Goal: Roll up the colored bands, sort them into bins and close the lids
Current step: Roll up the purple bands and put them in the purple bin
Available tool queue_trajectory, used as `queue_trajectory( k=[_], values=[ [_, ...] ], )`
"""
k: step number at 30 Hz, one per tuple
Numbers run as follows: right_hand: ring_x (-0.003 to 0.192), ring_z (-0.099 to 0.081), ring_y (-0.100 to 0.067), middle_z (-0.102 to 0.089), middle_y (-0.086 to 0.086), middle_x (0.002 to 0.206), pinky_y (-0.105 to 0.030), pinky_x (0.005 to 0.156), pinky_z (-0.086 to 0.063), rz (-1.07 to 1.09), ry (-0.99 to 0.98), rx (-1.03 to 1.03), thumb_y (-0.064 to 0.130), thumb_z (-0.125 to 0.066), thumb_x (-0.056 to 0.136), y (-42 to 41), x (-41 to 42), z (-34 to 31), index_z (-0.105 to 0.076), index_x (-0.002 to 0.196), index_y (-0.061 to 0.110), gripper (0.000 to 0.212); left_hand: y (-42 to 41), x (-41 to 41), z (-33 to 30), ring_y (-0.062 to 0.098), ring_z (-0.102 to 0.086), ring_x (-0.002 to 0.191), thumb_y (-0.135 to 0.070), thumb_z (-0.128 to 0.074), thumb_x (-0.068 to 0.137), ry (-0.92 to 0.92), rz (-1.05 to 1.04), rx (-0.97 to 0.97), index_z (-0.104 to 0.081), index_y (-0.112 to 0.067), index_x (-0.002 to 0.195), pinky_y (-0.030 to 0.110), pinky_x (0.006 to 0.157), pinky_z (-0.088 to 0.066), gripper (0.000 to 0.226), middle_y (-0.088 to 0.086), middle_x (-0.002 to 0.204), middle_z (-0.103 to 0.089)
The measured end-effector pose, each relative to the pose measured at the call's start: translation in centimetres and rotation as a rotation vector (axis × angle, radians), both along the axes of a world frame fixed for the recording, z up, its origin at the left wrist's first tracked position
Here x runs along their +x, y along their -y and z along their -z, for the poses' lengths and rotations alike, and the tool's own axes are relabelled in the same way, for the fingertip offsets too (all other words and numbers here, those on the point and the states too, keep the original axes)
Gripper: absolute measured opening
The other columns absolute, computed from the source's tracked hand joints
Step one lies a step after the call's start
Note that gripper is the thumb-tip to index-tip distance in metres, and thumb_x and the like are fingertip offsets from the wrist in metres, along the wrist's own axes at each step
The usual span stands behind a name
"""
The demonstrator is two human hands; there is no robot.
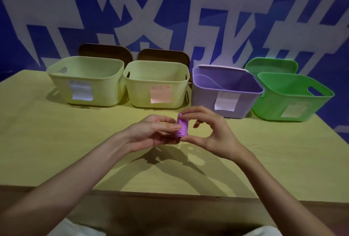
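A: Where's the purple band right now?

B: Rolled into a short, tight cylinder and held in the air over the middle of the table, between both hands. From the table's centre it sits toward twelve o'clock, just short of the row of bins.

A: How are the fingers?

B: The left hand curls around the roll's left side, thumb tip pressed to it. The right hand pinches it narrowly top and bottom, forefinger on the upper end, thumb under the lower end, the other fingers curved and free.

A: Which way does it point?

B: Its long axis stands near upright, leaning slightly; the upper end tips toward eleven o'clock, the lower, ribbed end toward five.

A: What could go wrong?

B: I'd judge the roll could spring loose if either pinch eases before it reaches a bin, since nothing seems to fasten the free edge. It could also land wrong: the purple bin lies at one o'clock from the hands, but the right pale bin at eleven is about as near, and the paper labels are too blurred to read.

A: And the others?

B: The left pale bin at ten o'clock, the green bin at two. All four stand open, with lids propped behind them against the blue wall, so closing is not yet done.
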State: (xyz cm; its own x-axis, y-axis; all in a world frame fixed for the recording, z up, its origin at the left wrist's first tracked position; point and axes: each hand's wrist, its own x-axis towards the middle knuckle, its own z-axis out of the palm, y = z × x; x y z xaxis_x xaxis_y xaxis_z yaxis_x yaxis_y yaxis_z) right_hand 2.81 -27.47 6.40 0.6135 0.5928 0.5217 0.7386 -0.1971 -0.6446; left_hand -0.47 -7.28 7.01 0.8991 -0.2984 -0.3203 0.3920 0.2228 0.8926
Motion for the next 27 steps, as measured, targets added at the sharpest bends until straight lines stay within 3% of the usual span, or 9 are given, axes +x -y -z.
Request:
queue_trajectory(
  k=[5,9,12,16,19,23,27],
  values=[
    [0.100,-0.064,-0.015,-0.064,0.000,0.110,-0.034,0.078,-0.056,0.054,0.033,-0.025,0.025,-0.085,0.070,1.7,3.4,-1.7,-0.071,0.107,0.011,0.042,1.3,4.0,-1.1,0.026,-0.069,0.082,-0.010,-0.072,0.069,0.063,0.020,0.034,-0.054,0.001,0.119,0.036,0.079,-0.059,0.054,0.022,0.094,-0.071],
    [0.098,-0.066,-0.014,-0.064,-0.003,0.109,-0.036,0.084,-0.056,0.071,0.088,-0.048,0.025,-0.086,0.069,3.1,7.9,-3.6,-0.071,0.105,0.009,0.042,2.4,8.2,-2.7,0.025,-0.070,0.078,-0.020,-0.073,0.068,0.234,0.009,0.157,-0.056,-0.001,0.111,0.036,0.077,-0.058,0.049,0.022,0.095,-0.071],
    [0.095,-0.066,-0.013,-0.063,-0.003,0.111,-0.031,0.086,-0.056,0.150,0.092,-0.140,0.021,-0.086,0.069,4.4,12.8,-6.0,-0.071,0.107,0.010,0.042,2.5,12.9,-3.5,0.019,-0.068,0.075,-0.026,-0.068,0.083,0.451,-0.133,0.400,-0.059,-0.001,0.105,0.034,0.074,-0.055,0.034,0.016,0.096,-0.071],
    [0.092,-0.067,-0.018,-0.064,-0.007,0.111,-0.032,0.088,-0.056,0.203,0.028,-0.326,0.018,-0.086,0.067,5.9,20.2,-7.9,-0.072,0.107,0.007,0.044,2.3,17.8,-2.8,0.010,-0.065,0.075,-0.013,-0.064,0.089,0.761,-0.232,0.749,-0.067,-0.008,0.091,0.025,0.072,-0.051,0.006,0.002,0.084,-0.070],
    [0.093,-0.068,-0.025,-0.068,-0.011,0.105,-0.039,0.088,-0.055,0.249,-0.095,-0.437,0.015,-0.087,0.063,6.2,25.1,-6.9,-0.073,0.100,0.005,0.041,2.7,19.8,-1.8,0.002,-0.062,0.079,-0.012,-0.066,0.087,0.862,-0.141,0.882,-0.069,-0.015,0.090,0.018,0.072,-0.050,0.005,-0.007,0.085,-0.067],
    [0.090,-0.069,-0.025,-0.073,-0.008,0.094,-0.042,0.088,-0.054,0.225,-0.215,-0.577,0.014,-0.090,0.060,5.6,29.6,-3.7,-0.075,0.095,0.016,0.038,2.6,22.2,-0.5,0.003,-0.057,0.080,-0.012,-0.069,0.082,0.994,-0.074,1.031,-0.070,-0.017,0.085,0.025,0.075,-0.047,0.006,-0.011,0.083,-0.063],
    [0.087,-0.068,-0.023,-0.074,-0.005,0.092,-0.040,0.085,-0.055,0.188,-0.235,-0.726,0.014,-0.092,0.058,4.7,31.4,-0.5,-0.075,0.096,0.015,0.041,2.5,23.4,0.1,-0.001,-0.056,0.075,-0.011,-0.074,0.078,0.967,-0.068,0.980,-0.072,-0.018,0.079,0.016,0.068,-0.042,0.008,-0.012,0.079,-0.065]
  ],
)
